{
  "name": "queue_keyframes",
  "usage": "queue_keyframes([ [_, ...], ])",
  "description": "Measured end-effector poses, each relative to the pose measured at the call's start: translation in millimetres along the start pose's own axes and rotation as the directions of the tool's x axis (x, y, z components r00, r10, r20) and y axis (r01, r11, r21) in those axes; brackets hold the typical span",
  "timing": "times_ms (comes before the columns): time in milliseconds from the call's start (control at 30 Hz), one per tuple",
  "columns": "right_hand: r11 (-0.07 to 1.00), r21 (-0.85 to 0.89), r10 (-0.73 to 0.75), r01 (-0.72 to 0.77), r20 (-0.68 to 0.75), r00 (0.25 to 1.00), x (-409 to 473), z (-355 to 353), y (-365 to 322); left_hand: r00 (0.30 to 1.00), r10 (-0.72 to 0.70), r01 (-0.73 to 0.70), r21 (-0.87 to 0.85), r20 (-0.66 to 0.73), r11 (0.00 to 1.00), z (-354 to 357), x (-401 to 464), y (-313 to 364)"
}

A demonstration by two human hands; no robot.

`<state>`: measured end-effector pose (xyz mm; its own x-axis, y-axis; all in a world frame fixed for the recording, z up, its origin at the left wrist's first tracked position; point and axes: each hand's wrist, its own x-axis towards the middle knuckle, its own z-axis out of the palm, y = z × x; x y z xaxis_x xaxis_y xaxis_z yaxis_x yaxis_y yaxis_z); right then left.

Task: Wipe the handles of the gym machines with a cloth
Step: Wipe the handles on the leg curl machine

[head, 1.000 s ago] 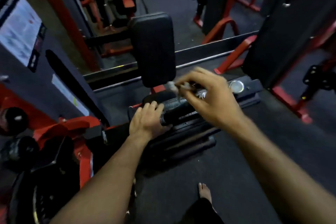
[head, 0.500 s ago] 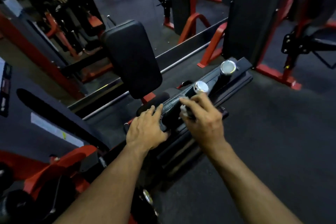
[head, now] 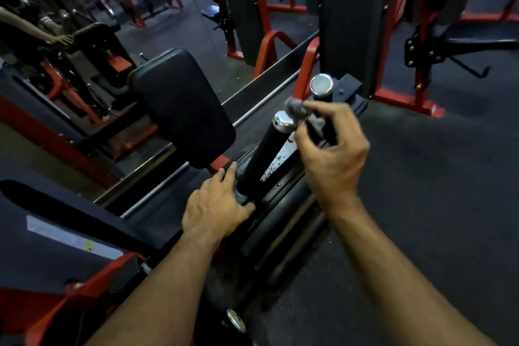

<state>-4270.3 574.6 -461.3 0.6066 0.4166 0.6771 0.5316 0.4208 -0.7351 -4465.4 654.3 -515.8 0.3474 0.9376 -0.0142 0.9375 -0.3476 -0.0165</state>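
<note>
A black handle [head: 264, 153] with a chrome end cap [head: 282, 121] sticks up from the machine; a second handle with a chrome cap [head: 321, 86] stands behind it. My right hand [head: 332, 156] pinches a small grey cloth [head: 297, 109] beside the top of the near handle, just right of its cap. Most of the cloth is hidden in my fingers. My left hand [head: 216, 206] rests on the machine's black base at the foot of the near handle, its fingers lying straight. Water drops show on the metal bracket beside the handle.
A black back pad [head: 182, 108] stands left of the handles. A wall mirror [head: 168, 8] behind reflects a person and red-framed machines. A weight stack column [head: 346, 22] and red frame [head: 408, 101] rise at the right. Dark rubber floor [head: 421, 191] spreads to the right.
My right hand has slid up the near handle from its middle to its top with the cloth. My left hand has stayed at the handle's foot. The camera has tilted up and rightward.
</note>
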Motion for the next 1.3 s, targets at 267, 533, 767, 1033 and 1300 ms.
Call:
queue_keyframes([
  [267,0.731,0.191,0.638,-0.655,0.148,0.755,-64,41,11,1.0,0.01,-0.01,-0.006,-0.014,1.0,2,1,-1],
  [533,0.624,0.253,0.706,-0.74,0.223,0.672,-68,41,13,0.999,0.006,-0.007,-0.014,-0.034,1.0,2,0,0],
  [767,0.553,0.33,0.721,-0.765,0.27,0.638,-48,33,17,0.999,0.011,-0.011,0.003,-0.033,1.0,-2,-1,3],
  [1033,0.514,0.281,0.695,-0.811,0.418,0.585,-77,59,0,0.999,0.018,-0.018,0.0,-0.027,1.0,-1,-1,1],
  [1300,0.416,0.475,0.731,-0.775,0.333,0.596,-39,56,7,0.999,0.025,-0.025,0.003,-0.034,1.0,0,-1,0],
])
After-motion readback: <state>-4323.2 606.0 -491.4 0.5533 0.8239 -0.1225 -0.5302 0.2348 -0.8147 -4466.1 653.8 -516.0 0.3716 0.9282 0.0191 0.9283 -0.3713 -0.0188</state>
